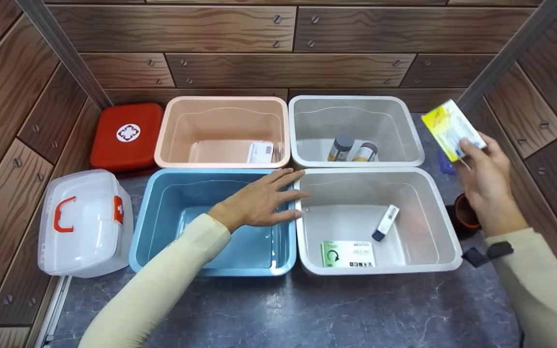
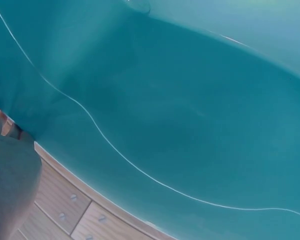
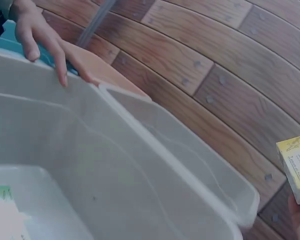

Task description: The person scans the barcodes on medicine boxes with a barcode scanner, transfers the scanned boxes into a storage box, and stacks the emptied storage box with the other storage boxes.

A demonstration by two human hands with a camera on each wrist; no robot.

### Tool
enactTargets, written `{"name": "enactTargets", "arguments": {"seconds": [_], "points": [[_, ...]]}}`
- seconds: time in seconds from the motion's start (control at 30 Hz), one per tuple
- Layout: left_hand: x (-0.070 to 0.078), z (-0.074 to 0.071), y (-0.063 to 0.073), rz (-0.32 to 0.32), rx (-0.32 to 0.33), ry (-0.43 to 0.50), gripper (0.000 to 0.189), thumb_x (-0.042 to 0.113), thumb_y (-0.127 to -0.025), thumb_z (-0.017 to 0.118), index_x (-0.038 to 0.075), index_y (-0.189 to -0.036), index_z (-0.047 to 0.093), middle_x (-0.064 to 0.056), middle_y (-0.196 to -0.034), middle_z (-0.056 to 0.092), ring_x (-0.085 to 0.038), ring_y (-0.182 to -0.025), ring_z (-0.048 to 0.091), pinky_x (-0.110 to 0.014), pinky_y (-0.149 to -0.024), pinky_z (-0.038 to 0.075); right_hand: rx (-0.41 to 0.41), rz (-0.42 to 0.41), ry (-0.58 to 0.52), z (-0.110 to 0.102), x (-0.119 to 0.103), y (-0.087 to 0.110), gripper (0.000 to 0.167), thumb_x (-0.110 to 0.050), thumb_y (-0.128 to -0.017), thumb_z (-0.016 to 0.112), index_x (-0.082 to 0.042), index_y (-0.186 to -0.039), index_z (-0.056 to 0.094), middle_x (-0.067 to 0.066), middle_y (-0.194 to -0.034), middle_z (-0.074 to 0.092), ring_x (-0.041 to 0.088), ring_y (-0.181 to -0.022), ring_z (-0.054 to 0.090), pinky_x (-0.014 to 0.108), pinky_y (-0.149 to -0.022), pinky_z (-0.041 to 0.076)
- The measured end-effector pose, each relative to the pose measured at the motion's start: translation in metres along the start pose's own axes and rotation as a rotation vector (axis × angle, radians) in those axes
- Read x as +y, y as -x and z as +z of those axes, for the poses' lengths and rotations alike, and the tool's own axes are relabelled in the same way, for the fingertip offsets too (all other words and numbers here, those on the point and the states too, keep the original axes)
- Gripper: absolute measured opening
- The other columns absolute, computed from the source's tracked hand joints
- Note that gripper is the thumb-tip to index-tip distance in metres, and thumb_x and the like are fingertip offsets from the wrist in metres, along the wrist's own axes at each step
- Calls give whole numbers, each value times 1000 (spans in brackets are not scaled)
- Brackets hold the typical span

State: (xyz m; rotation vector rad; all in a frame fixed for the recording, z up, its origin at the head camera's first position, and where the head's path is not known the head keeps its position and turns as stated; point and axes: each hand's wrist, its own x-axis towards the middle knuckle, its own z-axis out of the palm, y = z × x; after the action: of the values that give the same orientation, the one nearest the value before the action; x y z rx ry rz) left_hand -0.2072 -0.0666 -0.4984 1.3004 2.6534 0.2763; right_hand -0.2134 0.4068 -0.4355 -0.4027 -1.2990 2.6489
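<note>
My right hand (image 1: 489, 179) pinches a yellow and white carton (image 1: 452, 129), raised to the right of the bins. In the right wrist view that carton (image 3: 297, 162) shows at the right edge. With fingers spread, my left hand (image 1: 269, 198) rests over the adjoining rims of the blue bin (image 1: 211, 271) and the front grey bin (image 1: 380, 269). Inside the front grey bin lie a green and white carton (image 1: 348, 253) and a slim white piece with a dark end (image 1: 386, 222). The blue bin's wall (image 2: 165, 125) fills most of the left wrist view.
Behind stand a peach bin (image 1: 220, 165) with a white carton (image 1: 260, 152), and another grey bin (image 1: 356, 165) with two dark-capped bottles (image 1: 341, 147). A red first-aid case (image 1: 126, 150) and clear white case (image 1: 85, 246) sit left. A brown cup (image 1: 465, 212) is near my right wrist.
</note>
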Motion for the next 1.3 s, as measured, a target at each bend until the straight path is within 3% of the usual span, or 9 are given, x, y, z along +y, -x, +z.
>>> {"name": "enactTargets", "arguments": {"seconds": [0.23, 0.5, 0.8, 1.03, 1.13, 1.3], "points": [[2, 1, -1, -13, -11, 3, 68, 70, -112, 36, 33, -169, 41, -1, -186, 10, -29, -172, 9, -45, -139, 18, -57, -12, 158, 80, 18, -26, 34, 7, -97, 76, -7, -126, 64, 7, -117, 68, 17, -102, 73, 27, -81, 64], [3, 3, -2, -16, -11, 6, 67, 70, -112, 36, 35, -169, 42, 0, -186, 11, -28, -172, 10, -44, -139, 18, -108, 2, 470, 172, 63, -47, 37, -3, -98, 79, -13, -131, 65, 5, -122, 67, 17, -105, 71, 26, -86, 65], [1, 0, -4, -4, -7, 12, 66, 68, -112, 37, 34, -168, 43, 0, -186, 11, -28, -172, 10, -45, -139, 19, -216, 73, 730, 257, 119, -49, 45, -9, -104, 74, -12, -146, 60, 12, -140, 67, 23, -113, 72, 30, -91, 65], [-2, 0, -1, 5, 14, 14, 66, 67, -113, 39, 30, -167, 46, -2, -185, 13, -29, -172, 13, -44, -139, 18, -331, 74, 910, 282, 174, -35, 40, -17, -106, 72, -12, -144, 61, 10, -128, 68, 20, -102, 72, 39, -96, 64], [-2, 1, -1, 5, 12, 9, 68, 67, -112, 38, 28, -167, 47, -3, -185, 14, -29, -172, 13, -44, -139, 18, -363, 78, 969, 281, 195, -30, 41, -21, -107, 72, -10, -145, 59, 11, -122, 69, 18, -94, 71, 38, -92, 65], [-3, 1, -1, 8, 14, -1, 66, 64, -113, 41, 28, -168, 45, -5, -184, 18, -29, -172, 13, -43, -139, 18, -442, 156, 1001, 280, 224, -25, 38, -22, -110, 68, -4, -142, 56, 13, -113, 69, 15, -80, 73, 30, -79, 68]]}}
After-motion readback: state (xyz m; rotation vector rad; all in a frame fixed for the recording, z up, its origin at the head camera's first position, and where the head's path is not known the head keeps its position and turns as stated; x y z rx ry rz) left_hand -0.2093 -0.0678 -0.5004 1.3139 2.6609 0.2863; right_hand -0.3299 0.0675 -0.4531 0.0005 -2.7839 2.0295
